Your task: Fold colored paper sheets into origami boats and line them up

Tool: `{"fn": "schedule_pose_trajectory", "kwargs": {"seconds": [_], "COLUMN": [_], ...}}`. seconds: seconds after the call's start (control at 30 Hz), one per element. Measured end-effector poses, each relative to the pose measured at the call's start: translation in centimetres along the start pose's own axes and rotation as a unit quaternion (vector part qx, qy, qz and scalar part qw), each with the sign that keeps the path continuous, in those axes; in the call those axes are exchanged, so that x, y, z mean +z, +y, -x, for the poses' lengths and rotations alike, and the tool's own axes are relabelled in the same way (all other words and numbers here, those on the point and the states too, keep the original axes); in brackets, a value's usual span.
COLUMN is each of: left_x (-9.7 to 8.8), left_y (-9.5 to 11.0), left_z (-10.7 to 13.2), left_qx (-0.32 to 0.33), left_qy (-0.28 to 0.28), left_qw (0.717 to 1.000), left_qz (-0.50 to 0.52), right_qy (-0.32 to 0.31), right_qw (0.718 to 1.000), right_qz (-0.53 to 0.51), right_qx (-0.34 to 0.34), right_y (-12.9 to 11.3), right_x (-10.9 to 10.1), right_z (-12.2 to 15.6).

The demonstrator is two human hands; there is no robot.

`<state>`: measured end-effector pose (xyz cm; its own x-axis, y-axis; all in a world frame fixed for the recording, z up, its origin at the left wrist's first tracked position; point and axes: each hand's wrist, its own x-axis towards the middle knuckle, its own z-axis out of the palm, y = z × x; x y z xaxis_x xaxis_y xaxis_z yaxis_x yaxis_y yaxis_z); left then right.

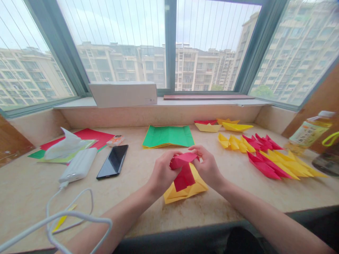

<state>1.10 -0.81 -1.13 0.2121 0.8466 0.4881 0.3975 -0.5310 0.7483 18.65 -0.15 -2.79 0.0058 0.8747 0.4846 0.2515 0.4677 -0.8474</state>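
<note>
A piece of folded red paper [184, 176] is held up between my two hands, partly folded over at its top. My left hand [164, 170] grips its left side, thumb in front and fingers behind. On the right edge, my right hand [207, 165] pinches the paper near the top corner. Beneath it on the counter lies a folded yellow paper [173, 195], partly covered by the red one. Farther back, a stack of green paper [170, 136] with yellow sheets under it rests just beyond my hands.
Folded paper boats [237, 126] and several red and yellow folded pieces [293, 164] sit at the right, near a bottle [308, 132]. At the left are a phone [113, 162], a white power bank [78, 165] with a looping cable [79, 214], and red sheets [94, 135].
</note>
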Motion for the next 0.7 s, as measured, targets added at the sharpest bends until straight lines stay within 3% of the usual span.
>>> {"fn": "schedule_pose_trajectory", "kwargs": {"seconds": [0.13, 0.23, 0.47, 0.7], "left_x": [0.0, -0.2, -1.1, -1.1], "left_y": [-0.2, -0.4, -0.3, -0.1], "left_z": [-0.3, -0.6, -0.9, -0.8], "left_qx": [-0.077, -0.113, -0.147, -0.152], "left_qy": [-0.053, -0.077, -0.101, -0.118], "left_qw": [0.983, 0.963, 0.934, 0.914], "left_qz": [0.158, 0.233, 0.309, 0.358], "right_qy": [-0.002, -0.032, -0.114, -0.104], "right_qw": [0.999, 0.992, 0.973, 0.973], "right_qz": [-0.045, -0.116, -0.179, -0.17], "right_qx": [-0.009, 0.024, 0.084, 0.113], "right_y": [0.2, 0.0, -0.7, -0.9], "right_x": [-0.2, -0.5, -1.8, -1.6], "right_z": [-0.3, -0.5, -1.0, -1.1]}}
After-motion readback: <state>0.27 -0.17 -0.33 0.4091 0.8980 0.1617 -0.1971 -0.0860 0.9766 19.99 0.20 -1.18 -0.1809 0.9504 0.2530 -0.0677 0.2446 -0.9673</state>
